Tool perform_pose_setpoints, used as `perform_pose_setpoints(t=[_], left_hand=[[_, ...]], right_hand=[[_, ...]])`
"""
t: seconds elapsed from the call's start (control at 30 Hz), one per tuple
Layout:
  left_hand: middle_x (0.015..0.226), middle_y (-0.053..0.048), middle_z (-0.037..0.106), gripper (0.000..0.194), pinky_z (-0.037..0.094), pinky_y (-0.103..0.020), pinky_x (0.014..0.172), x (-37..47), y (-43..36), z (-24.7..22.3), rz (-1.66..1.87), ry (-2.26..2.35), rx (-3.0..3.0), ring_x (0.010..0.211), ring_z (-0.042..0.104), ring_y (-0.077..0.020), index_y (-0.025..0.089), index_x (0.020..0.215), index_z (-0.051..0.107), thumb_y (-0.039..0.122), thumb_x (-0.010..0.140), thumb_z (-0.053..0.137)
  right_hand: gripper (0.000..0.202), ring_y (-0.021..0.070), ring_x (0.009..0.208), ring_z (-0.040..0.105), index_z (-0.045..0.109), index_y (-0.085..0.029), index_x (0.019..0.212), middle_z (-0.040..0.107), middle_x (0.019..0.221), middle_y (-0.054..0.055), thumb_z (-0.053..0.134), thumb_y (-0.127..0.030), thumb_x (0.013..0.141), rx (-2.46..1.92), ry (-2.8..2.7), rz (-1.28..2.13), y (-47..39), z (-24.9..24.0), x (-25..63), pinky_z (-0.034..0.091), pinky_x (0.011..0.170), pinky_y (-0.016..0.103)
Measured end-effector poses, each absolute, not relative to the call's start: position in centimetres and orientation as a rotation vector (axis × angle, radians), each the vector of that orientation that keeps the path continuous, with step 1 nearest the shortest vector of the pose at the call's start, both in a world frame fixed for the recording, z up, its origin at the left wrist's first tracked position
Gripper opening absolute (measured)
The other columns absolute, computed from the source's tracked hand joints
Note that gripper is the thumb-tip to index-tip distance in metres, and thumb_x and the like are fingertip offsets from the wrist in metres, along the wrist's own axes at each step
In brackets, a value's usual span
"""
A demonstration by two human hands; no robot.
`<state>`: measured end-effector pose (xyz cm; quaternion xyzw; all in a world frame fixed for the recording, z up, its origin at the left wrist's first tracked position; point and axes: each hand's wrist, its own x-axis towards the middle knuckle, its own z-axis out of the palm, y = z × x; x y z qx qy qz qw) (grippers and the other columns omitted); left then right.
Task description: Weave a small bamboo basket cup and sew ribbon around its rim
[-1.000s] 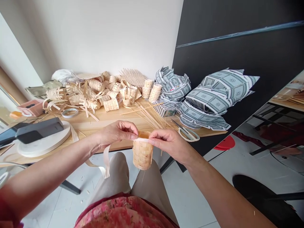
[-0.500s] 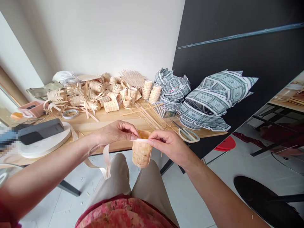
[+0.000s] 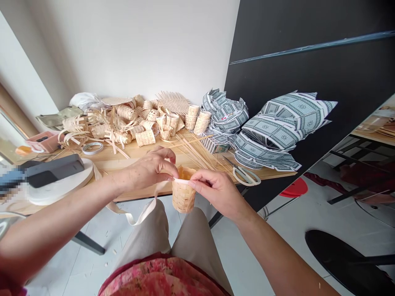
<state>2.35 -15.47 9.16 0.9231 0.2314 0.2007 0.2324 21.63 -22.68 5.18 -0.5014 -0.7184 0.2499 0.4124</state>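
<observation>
1. The left hand (image 3: 148, 168) has its grip pinched small on the white strip (image 3: 182, 181), by the left side of the cup's top edge. A long bit of the strip hangs down in a loop below this hand.
2. The right hand (image 3: 217, 189) has its grip closed on the cup's top edge and the strip there, with the thumb in front.
3. The woven cup (image 3: 183, 197) is between the two hands, with its open top up. It is over the lap, just in front of the table (image 3: 135, 154).
4. Thin sticks (image 3: 193, 151) lie on the table past the cup, and the scissors (image 3: 245, 174) lie to the right.
5. A big pile (image 3: 120, 119) of woven things sits at the back, with a tape roll (image 3: 92, 148) near its front left
</observation>
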Motion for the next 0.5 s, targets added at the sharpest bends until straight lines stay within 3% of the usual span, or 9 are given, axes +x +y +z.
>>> perform_pose_setpoints(t=[0.2,0.37,0.5], left_hand=[[0.085,-0.002,0.055,0.014,0.04,-0.021,0.068,2.3,-16.0,9.1,0.4,0.527,2.503,0.073,0.053,-0.0103,0.015,0.075,0.063,0.01,0.075,0.051],[0.078,-0.001,0.056,0.016,0.04,-0.02,0.051,1.9,-14.9,8.1,0.178,0.538,2.051,0.053,0.049,-0.0071,0.015,0.089,0.059,0.02,0.076,0.05],[0.084,-0.004,0.057,0.011,0.044,-0.023,0.073,1.9,-14.7,7.8,0.298,0.445,2.099,0.078,0.055,-0.0127,0.014,0.082,0.063,0.02,0.074,0.057]], right_hand=[[0.02,0.0069,0.051,0.033,0.054,-0.015,0.061,0.04,0.053,-0.005,0.052,-0.027,0.076,-1.238,-1.798,0.671,-22.4,5.1,21.4,0.026,0.049,0.021],[0.021,0.0064,0.049,0.032,0.054,-0.015,0.062,0.039,0.053,-0.005,0.053,-0.031,0.075,-1.209,-1.788,0.834,-22.0,5.0,21.7,0.024,0.047,0.021],[0.02,0.0065,0.05,0.033,0.054,-0.015,0.061,0.04,0.053,-0.005,0.054,-0.03,0.073,-1.222,-1.81,0.928,-21.6,5.3,22.4,0.026,0.047,0.02]])
